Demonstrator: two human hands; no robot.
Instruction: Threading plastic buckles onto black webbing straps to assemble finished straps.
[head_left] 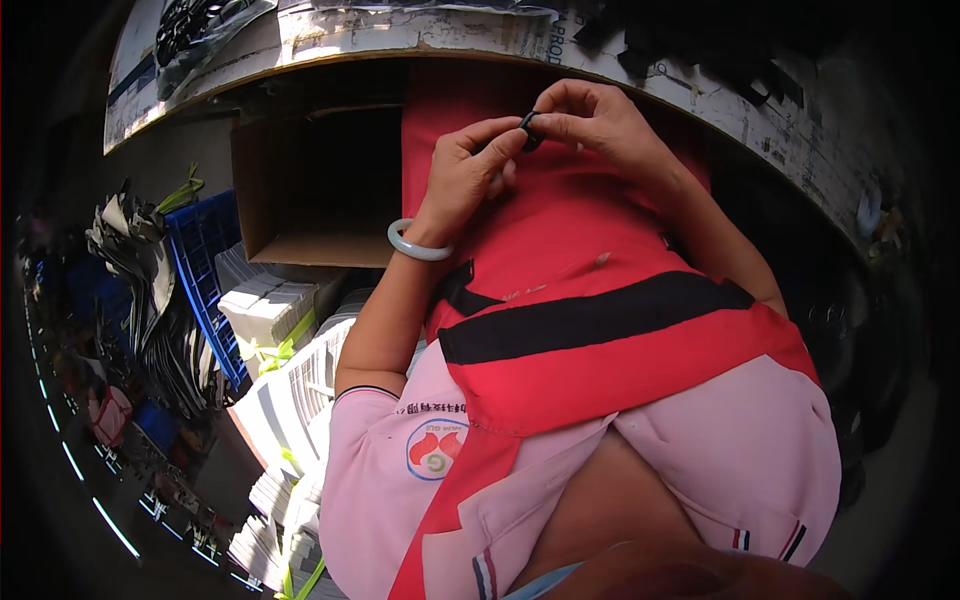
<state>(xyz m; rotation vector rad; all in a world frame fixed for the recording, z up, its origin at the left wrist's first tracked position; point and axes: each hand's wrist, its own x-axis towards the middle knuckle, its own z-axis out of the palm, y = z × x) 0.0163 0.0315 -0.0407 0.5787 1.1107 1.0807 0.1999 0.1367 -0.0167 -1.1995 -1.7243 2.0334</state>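
Note:
A small black piece (530,131), curved like a loop or clip, is pinched between my two hands above my red apron; its exact kind is too small to make out. My left hand (470,165), with a pale bangle (416,243) on the wrist, grips it between thumb and forefinger. From the other side my right hand (604,125) holds the same piece with thumb and fingertips. Both hands are close together, just short of the table's near edge.
Ahead curves a worn table (460,35), with black pieces (700,50) at its right and a plastic bag of dark parts (200,40) at its left. Below it sits an open cardboard box (320,250). Left of me are a blue crate (205,270) and tied white stacks (265,305).

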